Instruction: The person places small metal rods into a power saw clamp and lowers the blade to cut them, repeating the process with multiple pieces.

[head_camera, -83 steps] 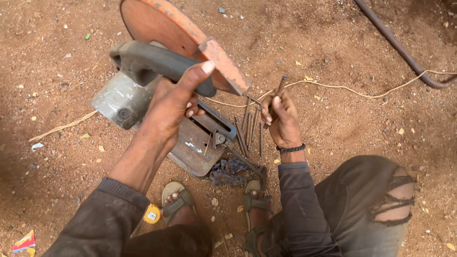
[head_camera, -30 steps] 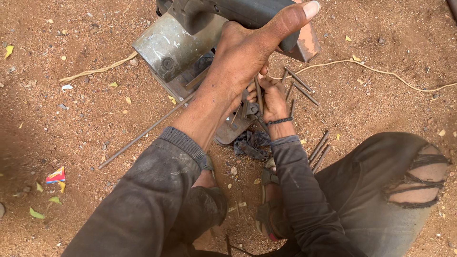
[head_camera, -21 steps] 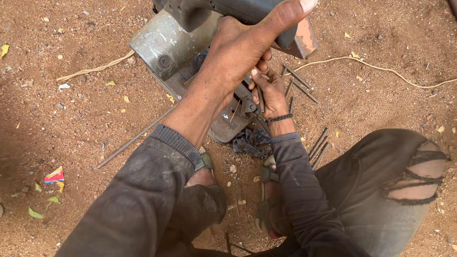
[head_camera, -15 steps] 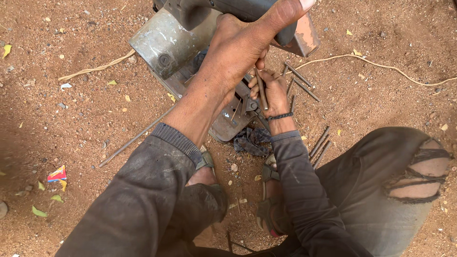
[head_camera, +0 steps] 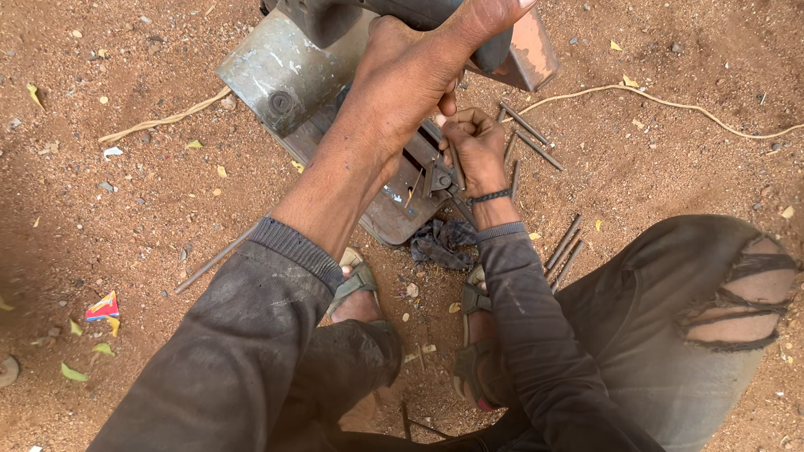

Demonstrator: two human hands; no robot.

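Head view. My left hand [head_camera: 410,79] is clenched around the dark handle [head_camera: 394,12] of the chop saw [head_camera: 289,75], which stands on the red dirt at the far side. My right hand [head_camera: 476,149] is closed on thin steel rods [head_camera: 456,172] set upright in the saw's vise [head_camera: 435,180], just below the orange blade guard [head_camera: 532,54]. Short cut rod pieces [head_camera: 528,138] lie right of the saw, more [head_camera: 565,247] beside my knee; one long rod [head_camera: 213,261] lies uncut at left. Judged part-way: several pieces cut, stock remaining.
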